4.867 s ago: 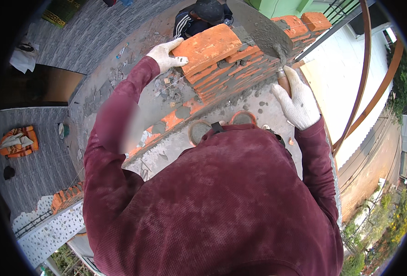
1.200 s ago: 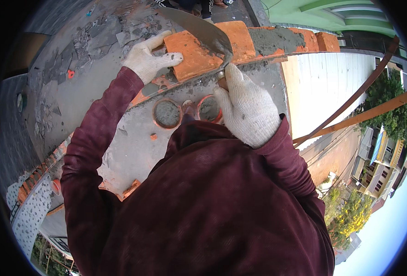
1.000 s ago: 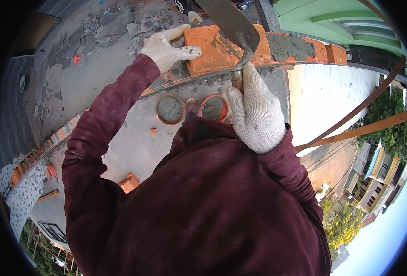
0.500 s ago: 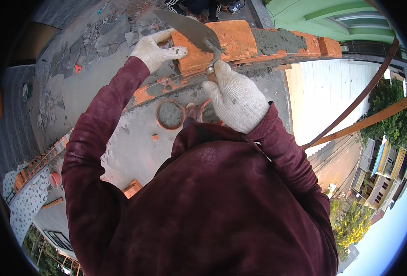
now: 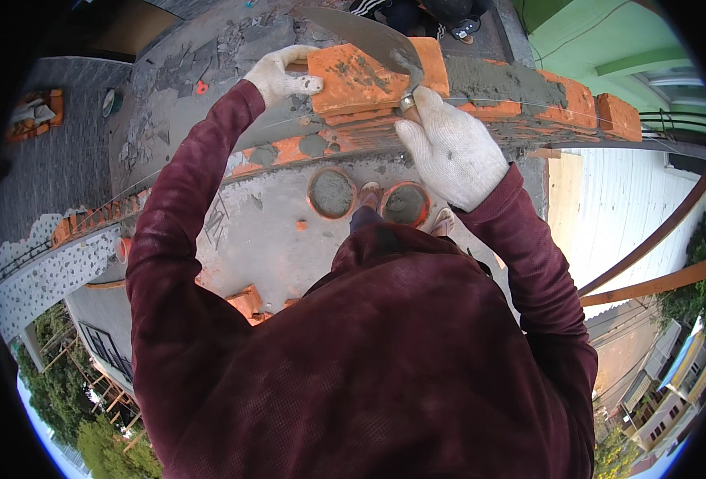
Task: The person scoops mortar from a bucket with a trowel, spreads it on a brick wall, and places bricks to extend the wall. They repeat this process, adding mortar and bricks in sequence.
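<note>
My left hand (image 5: 282,77), in a white knit glove, grips the left end of an orange brick (image 5: 345,89), thumb in front and fingers behind. The brick sits on top of a low brick wall (image 5: 492,110), with dabs of mortar on its face. My gloved right hand (image 5: 458,152) is closed round the handle of a trowel (image 5: 381,41). Its wide metal blade lies across the brick's upper part and points to the far left. Grey mortar (image 5: 503,83) coats the wall top right of the brick. A thin string runs along the wall.
Two round buckets of mortar, a left bucket (image 5: 331,193) and a right bucket (image 5: 406,204), stand by my feet. Loose bricks (image 5: 247,302) lie on the floor behind. Beyond the wall are rubble (image 5: 161,108) and a person's shoe (image 5: 465,29). Curved brown bars (image 5: 656,279) cross at right.
My view has shifted, so the wall and buckets appear farther right and lower. My left hand stays on the brick's end, and the trowel remains over the brick in my right hand.
</note>
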Demonstrator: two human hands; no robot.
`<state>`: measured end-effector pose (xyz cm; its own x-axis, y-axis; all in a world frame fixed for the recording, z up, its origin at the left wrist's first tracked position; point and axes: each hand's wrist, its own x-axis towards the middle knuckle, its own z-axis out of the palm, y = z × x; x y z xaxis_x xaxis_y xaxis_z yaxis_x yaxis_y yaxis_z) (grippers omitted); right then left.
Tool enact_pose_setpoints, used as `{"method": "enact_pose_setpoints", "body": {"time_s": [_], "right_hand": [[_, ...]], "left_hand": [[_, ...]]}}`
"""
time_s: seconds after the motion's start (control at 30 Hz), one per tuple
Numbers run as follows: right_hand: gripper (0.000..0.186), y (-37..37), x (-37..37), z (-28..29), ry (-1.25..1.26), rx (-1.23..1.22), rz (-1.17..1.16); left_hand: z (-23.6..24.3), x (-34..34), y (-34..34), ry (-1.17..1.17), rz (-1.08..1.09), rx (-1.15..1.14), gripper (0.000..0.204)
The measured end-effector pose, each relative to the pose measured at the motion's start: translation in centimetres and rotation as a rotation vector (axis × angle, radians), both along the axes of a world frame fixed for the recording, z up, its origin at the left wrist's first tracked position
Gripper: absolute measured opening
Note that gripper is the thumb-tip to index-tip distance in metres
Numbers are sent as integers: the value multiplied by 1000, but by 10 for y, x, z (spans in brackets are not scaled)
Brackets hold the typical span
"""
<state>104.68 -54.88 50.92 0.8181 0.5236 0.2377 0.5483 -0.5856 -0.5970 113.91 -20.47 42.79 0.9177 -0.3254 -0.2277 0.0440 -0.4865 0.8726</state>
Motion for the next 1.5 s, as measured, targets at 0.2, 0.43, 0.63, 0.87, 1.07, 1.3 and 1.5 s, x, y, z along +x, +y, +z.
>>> {"method": "enact_pose_setpoints", "body": {"time_s": [0.2,0.43,0.63,0.87,1.07,1.3,1.5], "right_hand": [[27,-14,18,7,201,-148,106],[30,-11,15,5,129,-134,68],[35,-4,9,36,231,37,-46],[44,-1,-9,68,293,-6,-304],[44,20,-14,78,345,-93,-327],[42,41,-21,87,334,-104,-383],[40,50,-20,53,154,-130,-278]], "left_hand": [[0,-1,4,38,1,-44,89],[-9,3,1,-58,-30,-25,82],[-9,6,2,-244,-154,91,83],[26,0,-5,-175,-123,314,80],[50,-6,-11,-48,-238,420,83],[116,8,-4,-159,-494,820,81],[66,-4,-12,-68,-279,565,77]]}}
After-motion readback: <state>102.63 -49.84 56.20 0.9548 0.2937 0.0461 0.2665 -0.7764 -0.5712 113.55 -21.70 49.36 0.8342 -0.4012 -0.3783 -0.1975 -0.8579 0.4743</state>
